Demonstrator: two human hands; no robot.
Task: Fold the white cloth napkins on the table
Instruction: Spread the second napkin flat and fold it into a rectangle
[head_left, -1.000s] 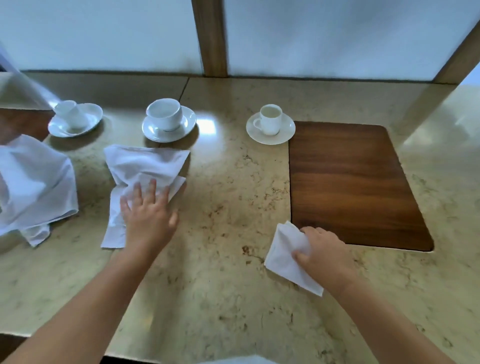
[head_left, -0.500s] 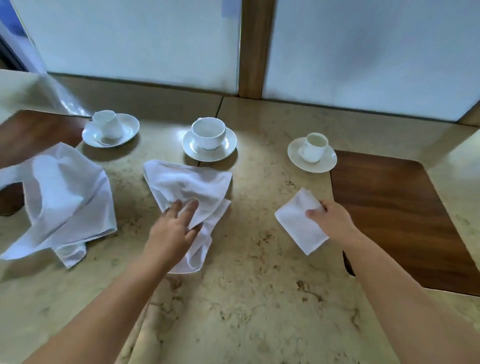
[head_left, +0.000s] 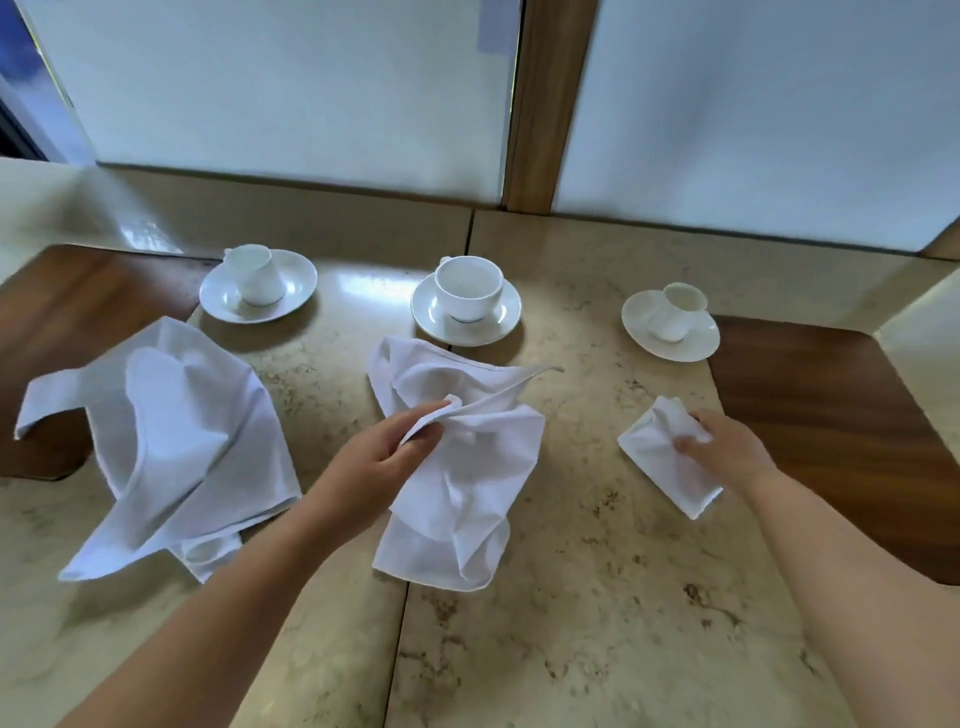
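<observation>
Below the middle cup (head_left: 469, 291), crumpled napkin (head_left: 457, 483) pinched by left hand (head_left: 382, 462), folded napkin (head_left: 667, 460) gripped by right hand (head_left: 727, 447).

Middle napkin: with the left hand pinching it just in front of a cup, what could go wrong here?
Lifting the middle napkin with the left hand might sweep its far corner into the centre cup. The folded napkin, under the right hand, could loosen if dragged.
</observation>
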